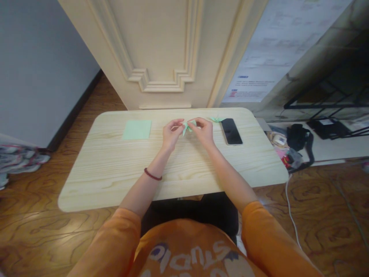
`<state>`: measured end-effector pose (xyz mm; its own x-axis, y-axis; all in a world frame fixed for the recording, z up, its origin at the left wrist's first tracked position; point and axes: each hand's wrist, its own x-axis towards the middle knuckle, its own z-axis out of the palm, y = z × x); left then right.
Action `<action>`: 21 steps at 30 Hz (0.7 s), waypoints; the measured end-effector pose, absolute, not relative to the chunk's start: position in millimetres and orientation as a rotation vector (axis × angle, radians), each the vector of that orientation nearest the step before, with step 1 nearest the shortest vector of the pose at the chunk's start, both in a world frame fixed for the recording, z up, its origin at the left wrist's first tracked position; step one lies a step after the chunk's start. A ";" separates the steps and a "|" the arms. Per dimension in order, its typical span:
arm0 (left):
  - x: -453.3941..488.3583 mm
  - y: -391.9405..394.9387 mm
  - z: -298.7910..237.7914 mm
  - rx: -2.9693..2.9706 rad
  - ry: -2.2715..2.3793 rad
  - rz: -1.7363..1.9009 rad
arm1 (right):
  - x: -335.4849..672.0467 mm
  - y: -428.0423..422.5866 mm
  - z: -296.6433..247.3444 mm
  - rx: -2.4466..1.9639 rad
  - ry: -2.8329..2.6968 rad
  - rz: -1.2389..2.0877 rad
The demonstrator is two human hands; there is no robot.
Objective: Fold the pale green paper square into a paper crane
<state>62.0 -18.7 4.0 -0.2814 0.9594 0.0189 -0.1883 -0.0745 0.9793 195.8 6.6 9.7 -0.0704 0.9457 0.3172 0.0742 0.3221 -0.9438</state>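
We held a small, pale green, folded paper piece (186, 127) between our two hands, the fingertips of the left hand (172, 134) pinching its left side and those of the right hand (204, 133) its right, over the far middle of the pale wood-grain desk (115, 169). To the left lay a flat, square, pale green paper sheet (137, 129); to the right, a second folded green paper piece (215, 119) sat just beside a rectangular, black-screened phone (231, 131)

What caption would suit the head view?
Left hand and right hand holding folded green paper over a pale table, between a flat green sheet and a phone.
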 end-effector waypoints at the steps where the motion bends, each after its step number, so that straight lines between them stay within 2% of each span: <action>1: 62.8 -19.1 5.4 0.923 1.237 1.540 | 195.8 6.1 10.3 -0.989 -1.429 0.950; 8: 64.4 -20.0 7.6 0.793 1.216 1.544 | 194.4 6.1 9.6 -0.985 -1.425 0.942; 21: 64.1 -20.8 7.5 0.873 1.208 1.580 | 191.5 2.8 9.0 -1.006 -1.590 0.707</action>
